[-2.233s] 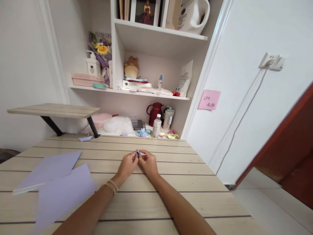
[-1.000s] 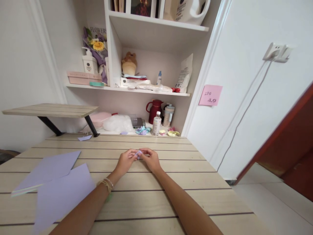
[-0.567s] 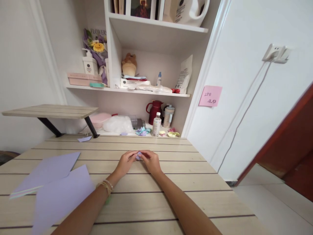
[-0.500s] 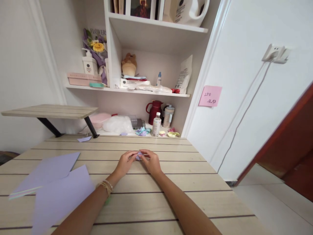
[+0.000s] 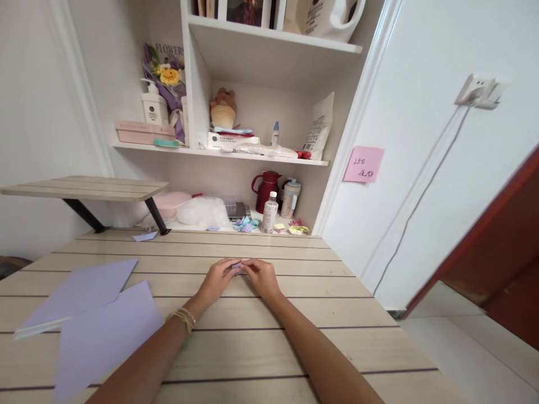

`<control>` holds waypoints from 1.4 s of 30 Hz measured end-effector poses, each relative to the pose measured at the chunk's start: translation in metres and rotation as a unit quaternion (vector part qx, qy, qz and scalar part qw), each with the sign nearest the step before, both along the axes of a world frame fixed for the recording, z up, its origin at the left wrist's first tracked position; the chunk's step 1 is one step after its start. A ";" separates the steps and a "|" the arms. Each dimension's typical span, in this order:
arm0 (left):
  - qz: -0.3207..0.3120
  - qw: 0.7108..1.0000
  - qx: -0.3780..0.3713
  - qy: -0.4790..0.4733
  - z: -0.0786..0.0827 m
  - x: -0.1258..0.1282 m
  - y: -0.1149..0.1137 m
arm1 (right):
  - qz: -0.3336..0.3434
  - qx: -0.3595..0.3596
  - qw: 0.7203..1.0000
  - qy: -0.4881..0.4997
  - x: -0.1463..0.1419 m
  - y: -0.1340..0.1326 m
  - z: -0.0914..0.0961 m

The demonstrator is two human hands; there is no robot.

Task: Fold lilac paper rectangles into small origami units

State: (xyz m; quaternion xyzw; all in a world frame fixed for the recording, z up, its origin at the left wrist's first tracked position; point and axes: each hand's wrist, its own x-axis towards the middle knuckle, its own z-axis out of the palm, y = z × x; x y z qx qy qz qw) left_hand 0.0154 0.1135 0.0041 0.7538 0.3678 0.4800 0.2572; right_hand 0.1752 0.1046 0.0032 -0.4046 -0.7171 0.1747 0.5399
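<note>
Indoors, lilac sheets (image 5: 107, 328) on striped tabletop (image 5: 236, 353), white shelves (image 5: 269, 35) behind.

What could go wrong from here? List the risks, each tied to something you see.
1. The small purple paper, pinched between the left hand and the right hand, could crease or tear; much of it is hidden.
2. The left forearm overlaps the nearer purple sheet in view, so shifting that arm might drag or bend it.
</note>
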 end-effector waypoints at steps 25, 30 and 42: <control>0.043 0.995 -0.064 -0.071 0.000 -0.003 0.001 | -0.124 0.071 0.973 -0.179 -0.007 -0.013 0.010; 0.036 0.991 -0.085 -0.092 0.001 -0.004 0.002 | -0.114 0.081 0.964 -0.226 -0.005 -0.015 0.015; -0.033 0.923 -0.227 -0.310 -0.001 -0.001 0.003 | -0.106 0.044 0.975 -0.189 -0.018 -0.015 0.015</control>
